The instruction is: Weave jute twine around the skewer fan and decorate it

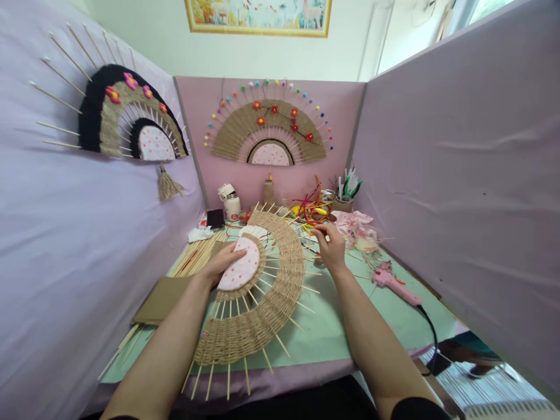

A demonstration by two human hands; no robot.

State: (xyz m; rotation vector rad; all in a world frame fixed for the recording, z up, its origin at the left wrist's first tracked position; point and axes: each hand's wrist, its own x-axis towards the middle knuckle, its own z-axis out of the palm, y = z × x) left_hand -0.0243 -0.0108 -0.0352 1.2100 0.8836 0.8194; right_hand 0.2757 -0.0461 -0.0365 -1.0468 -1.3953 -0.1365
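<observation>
A half-round woven fan (266, 303) of tan cord and wooden sticks lies on the green table mat (332, 332). My left hand (225, 261) rests flat on its pink dotted centre (240, 271), fingers stretched out. My right hand (331, 245) is past the fan's far right edge, its fingers pinched on something thin that I cannot make out, beside a heap of coloured cords (312, 210).
A pink glue gun (394, 284) with a black cable lies to the right. Loose wooden sticks (195, 256) and brown card (164, 297) lie at the left. A white bottle (231, 203), a tool cup (343, 201) and pink wrapping stand at the back. Finished fans hang on the partition walls.
</observation>
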